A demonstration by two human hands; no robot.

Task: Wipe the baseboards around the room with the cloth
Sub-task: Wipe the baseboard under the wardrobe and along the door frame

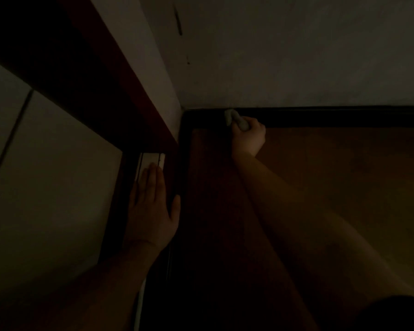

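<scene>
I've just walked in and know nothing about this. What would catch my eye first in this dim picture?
First, the right hand at the far wall, gripping a pale cloth pressed against the dark baseboard near the room's corner. Next, the left hand, fingers flat, resting on a dark reddish frame at the left. Everything else is dim wall and brownish floor.

i'm looking down in dim light at a reddish-brown floor (320, 175), darker along its left strip. a dark baseboard (332, 115) runs along its far edge where it meets the pale wall (296, 56), and turns the corner down the left side. a pale cloth (234, 119) touches the baseboard near that corner. i can't make out anything else lying on the floor.
</scene>
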